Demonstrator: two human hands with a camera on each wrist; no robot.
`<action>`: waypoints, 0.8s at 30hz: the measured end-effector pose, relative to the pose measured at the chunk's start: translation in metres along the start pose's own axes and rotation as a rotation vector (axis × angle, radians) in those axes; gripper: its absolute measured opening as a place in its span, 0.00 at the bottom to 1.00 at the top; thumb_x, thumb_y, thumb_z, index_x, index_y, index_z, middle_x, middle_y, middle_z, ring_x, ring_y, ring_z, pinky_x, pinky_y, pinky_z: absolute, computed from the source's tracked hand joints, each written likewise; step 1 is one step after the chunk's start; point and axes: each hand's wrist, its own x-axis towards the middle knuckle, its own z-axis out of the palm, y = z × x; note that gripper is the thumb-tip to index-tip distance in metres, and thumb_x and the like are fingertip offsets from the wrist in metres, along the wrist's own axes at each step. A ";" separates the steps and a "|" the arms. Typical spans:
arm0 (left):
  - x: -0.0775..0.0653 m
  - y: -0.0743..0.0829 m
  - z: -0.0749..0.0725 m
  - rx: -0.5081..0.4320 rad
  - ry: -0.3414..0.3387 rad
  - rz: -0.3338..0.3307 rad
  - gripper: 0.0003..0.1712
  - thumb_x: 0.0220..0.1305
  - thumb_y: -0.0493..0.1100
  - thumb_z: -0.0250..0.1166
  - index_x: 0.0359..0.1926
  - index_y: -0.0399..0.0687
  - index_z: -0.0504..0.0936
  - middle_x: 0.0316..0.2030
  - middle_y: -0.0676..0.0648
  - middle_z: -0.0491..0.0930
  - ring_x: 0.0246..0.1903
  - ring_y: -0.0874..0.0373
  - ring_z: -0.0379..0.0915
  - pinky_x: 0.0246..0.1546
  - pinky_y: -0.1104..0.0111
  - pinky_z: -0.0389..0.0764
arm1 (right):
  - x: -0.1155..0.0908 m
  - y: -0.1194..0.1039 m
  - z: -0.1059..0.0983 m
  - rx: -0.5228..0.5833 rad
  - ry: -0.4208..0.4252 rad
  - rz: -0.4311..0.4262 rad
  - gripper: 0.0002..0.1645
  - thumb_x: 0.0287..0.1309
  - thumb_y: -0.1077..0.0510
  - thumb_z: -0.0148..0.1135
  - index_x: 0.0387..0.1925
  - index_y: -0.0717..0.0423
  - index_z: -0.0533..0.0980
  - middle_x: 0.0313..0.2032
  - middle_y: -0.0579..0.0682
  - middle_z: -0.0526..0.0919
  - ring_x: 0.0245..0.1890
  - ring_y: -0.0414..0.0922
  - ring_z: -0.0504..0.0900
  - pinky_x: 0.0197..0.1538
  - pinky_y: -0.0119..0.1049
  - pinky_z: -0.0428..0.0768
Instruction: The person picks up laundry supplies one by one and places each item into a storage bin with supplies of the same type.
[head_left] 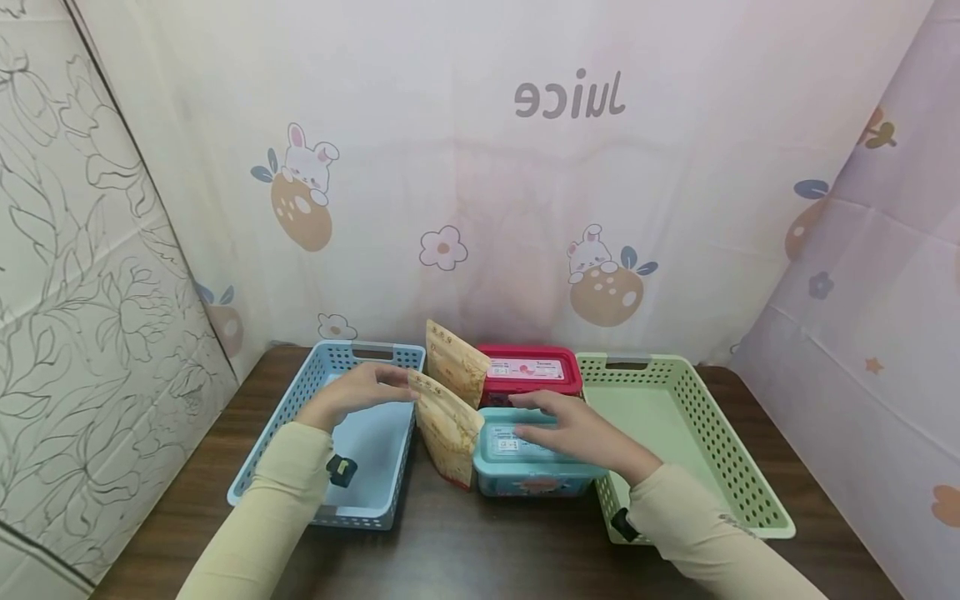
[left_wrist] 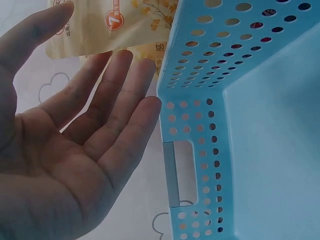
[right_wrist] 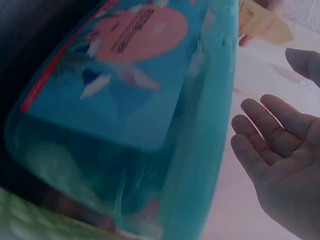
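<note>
My left hand [head_left: 354, 395] hovers over the right part of a blue basket [head_left: 311, 518], its fingertips at the top corner of the nearer beige pouch [head_left: 447, 429]. In the left wrist view the thumb and fingers [left_wrist: 122, 125] stand apart, with the pouch [left_wrist: 100, 30] just past them; whether they touch it I cannot tell. My right hand [head_left: 581, 429] is above a teal lidded box [head_left: 536, 483], its fingers loosely bent and holding nothing. The right wrist view shows that box [right_wrist: 125, 90] close up, with the palm [right_wrist: 290, 165] beside it. A second beige pouch [head_left: 456, 362] stands behind the first.
A red lidded box [head_left: 531, 371] sits behind the teal one, against the pouches. On the right is a green basket [head_left: 772, 529]. All of this stands on a dark wooden table [head_left: 450, 550], with a printed curtain [head_left: 487, 208] behind.
</note>
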 end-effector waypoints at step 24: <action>0.006 0.003 0.002 0.045 -0.012 -0.036 0.26 0.60 0.53 0.73 0.54 0.45 0.84 0.51 0.47 0.82 0.56 0.47 0.73 0.59 0.43 0.71 | 0.020 -0.032 0.025 0.024 -0.091 0.006 0.26 0.61 0.43 0.70 0.57 0.49 0.80 0.50 0.40 0.84 0.50 0.42 0.81 0.53 0.44 0.81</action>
